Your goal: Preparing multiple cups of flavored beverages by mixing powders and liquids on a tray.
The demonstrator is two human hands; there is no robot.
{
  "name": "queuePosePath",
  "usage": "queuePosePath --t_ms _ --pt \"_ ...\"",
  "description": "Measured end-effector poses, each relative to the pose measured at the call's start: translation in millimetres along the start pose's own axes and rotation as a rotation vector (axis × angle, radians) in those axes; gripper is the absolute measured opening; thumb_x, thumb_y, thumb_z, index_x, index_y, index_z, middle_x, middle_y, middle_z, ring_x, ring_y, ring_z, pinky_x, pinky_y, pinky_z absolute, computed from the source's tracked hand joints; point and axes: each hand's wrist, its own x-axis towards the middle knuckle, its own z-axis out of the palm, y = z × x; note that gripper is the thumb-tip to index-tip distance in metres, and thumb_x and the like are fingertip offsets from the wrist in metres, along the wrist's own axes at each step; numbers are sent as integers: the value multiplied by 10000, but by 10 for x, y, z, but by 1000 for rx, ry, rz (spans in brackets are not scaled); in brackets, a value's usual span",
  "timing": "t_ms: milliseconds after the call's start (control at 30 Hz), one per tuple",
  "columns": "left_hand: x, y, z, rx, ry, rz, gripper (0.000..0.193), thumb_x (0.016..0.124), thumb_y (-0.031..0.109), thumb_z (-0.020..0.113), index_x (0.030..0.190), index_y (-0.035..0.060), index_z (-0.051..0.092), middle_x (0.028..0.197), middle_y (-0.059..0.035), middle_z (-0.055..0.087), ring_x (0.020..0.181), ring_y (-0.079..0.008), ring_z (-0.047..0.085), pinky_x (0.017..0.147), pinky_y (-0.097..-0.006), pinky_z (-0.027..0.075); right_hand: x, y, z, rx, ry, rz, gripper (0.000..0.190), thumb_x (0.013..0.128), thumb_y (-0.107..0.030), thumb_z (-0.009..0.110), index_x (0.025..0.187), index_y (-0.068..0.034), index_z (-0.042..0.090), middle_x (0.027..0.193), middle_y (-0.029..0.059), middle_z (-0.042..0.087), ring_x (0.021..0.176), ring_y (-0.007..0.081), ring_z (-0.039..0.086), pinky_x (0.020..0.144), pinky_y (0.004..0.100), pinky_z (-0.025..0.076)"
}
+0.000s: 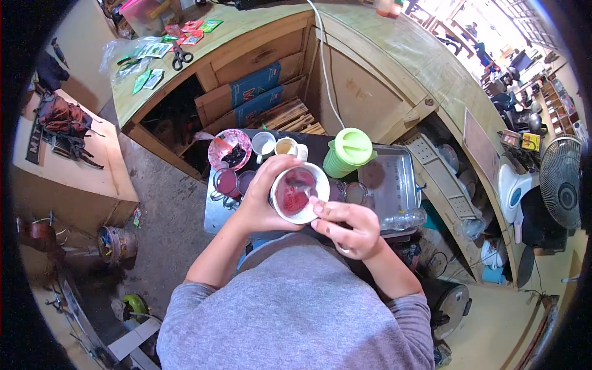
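My left hand [259, 201] is wrapped around a white cup [323, 181], held up in front of my body above a small table [213, 221]. Inside the cup is a frothy red drink [292, 200]. The fingers of my right hand [349, 226] pinch the handle of what looks like a spoon [307, 188], its end down in the drink. Behind the cup stand a white mug [264, 145] and another mug [287, 146] with a brownish inside. Left of my left hand, a glass mug [227, 181] contains a purple drink.
A pink-patterned bowl [213, 155] with dark contents, a lidded green pitcher [350, 152] and a metal tray [393, 185] share the table. One clear glass [404, 218] lies across the tray's near end. Scissors [181, 56] and several sachets [192, 34] are on the wooden counter [127, 99].
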Motion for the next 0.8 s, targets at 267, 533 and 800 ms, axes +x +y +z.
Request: queuePosePath --t_ms 267,533,800 --pt "-19 8 -8 16 2 7 949 460 196 923 1299 87 493 1246 -142 547 1183 -323 537 1009 -423 419 -9 -31 13 38 34 -21 284 704 -54 697 987 -31 683 1006 154 663 969 296 688 768 378 588" --pt "-54 -12 -63 66 -6 10 949 474 204 917 1312 84 489 1271 -150 541 1198 -329 529 1017 -429 419 -64 -6 10 -4 -72 26 295 716 -62 679 1011 -46 684 1022 140 675 957 276 691 731 341 581" --pt "-18 68 -118 98 -83 64 899 498 186 905 1304 82 520 1271 -160 537 1176 -350 535 988 -437 437 201 31 -109 -114 -151 -33 280 744 -92 690 1022 -61 679 979 108 694 869 232 705 674 325 577"
